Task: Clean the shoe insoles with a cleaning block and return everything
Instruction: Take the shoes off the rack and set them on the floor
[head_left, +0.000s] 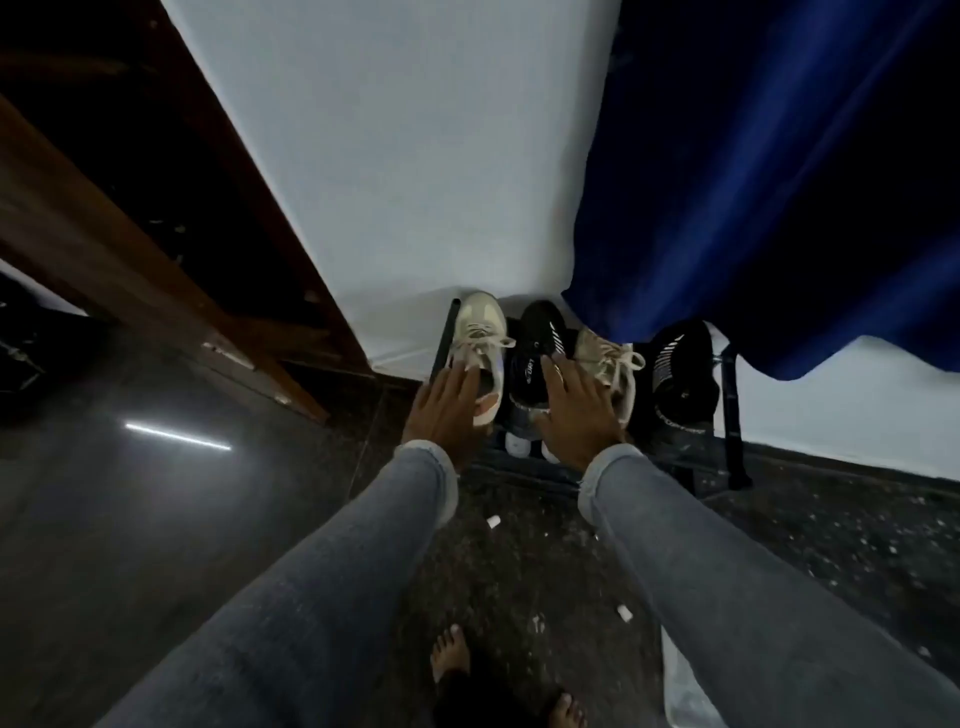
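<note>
both hands reach down to a low shoe rack (732, 415) set against the white wall. the left hand (448, 404) lies with straight fingers on the heel side of a cream sneaker (480, 338) at the rack's left end. the right hand (576, 410), fingers also straight, rests over a black shoe (535, 332) beside it, touching a second cream sneaker (610, 358). another black shoe (680, 374) sits at the right end, partly under a blue curtain (769, 182). no insole or cleaning block can be made out.
</note>
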